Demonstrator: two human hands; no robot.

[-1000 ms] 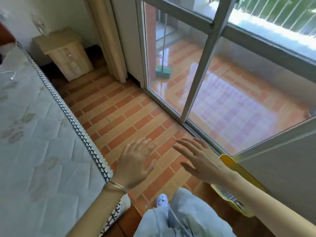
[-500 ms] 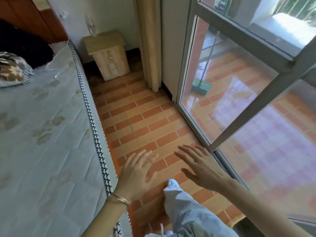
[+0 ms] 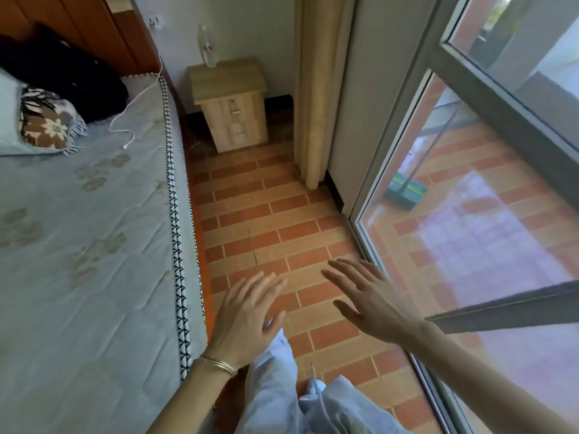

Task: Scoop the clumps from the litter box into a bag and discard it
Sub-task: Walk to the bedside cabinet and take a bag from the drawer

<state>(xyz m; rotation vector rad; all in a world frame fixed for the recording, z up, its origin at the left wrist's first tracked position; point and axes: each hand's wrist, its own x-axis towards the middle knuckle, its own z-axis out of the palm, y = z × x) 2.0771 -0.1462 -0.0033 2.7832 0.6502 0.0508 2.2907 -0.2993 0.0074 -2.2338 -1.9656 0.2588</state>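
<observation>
No litter box, scoop or bag shows in the head view now. My left hand (image 3: 247, 311) is held out in front of me over the tiled floor, fingers spread and empty, thin bangles on its wrist. My right hand (image 3: 369, 296) is stretched forward beside it, fingers straight, holding nothing, close to the glass door's bottom rail. My legs in light trousers show below the hands.
A mattress (image 3: 87, 245) fills the left side. A narrow brick-tile aisle (image 3: 266, 214) runs ahead to a small wooden nightstand (image 3: 232, 104). A curtain (image 3: 316, 89) hangs by the sliding glass door (image 3: 470, 214) on the right; a broom (image 3: 407, 189) stands outside.
The view has swung left and forward along the aisle. The yellow litter box seen at lower right a second ago has left the frame. Both hands stay spread and empty.
</observation>
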